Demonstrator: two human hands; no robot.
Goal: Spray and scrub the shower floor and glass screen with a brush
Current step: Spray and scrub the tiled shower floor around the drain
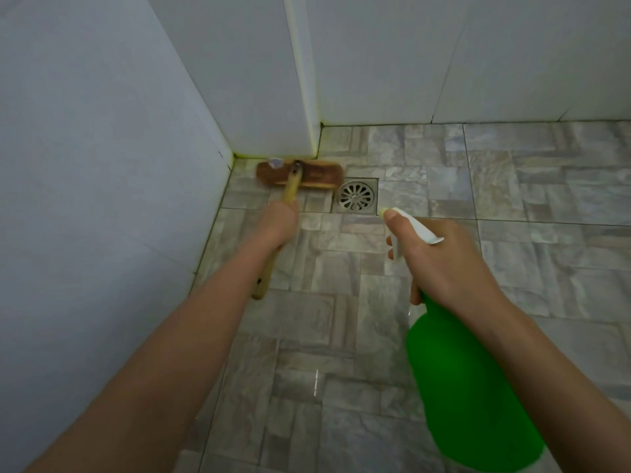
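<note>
A wooden scrub brush [300, 174] with a brown head lies flat on the grey tiled shower floor [512, 206], pressed into the far left corner where the walls meet. My left hand [278, 223] is closed around its pale wooden handle, whose end sticks out below my wrist. My right hand [440, 264] holds a green spray bottle [467, 390] by its white trigger head, with the nozzle pointing toward the drain. No glass screen is visible.
A round metal floor drain [355, 196] in a square frame sits just right of the brush head. White tiled walls [102, 199] close in on the left and at the back, with a protruding wall corner [307, 97] above the brush.
</note>
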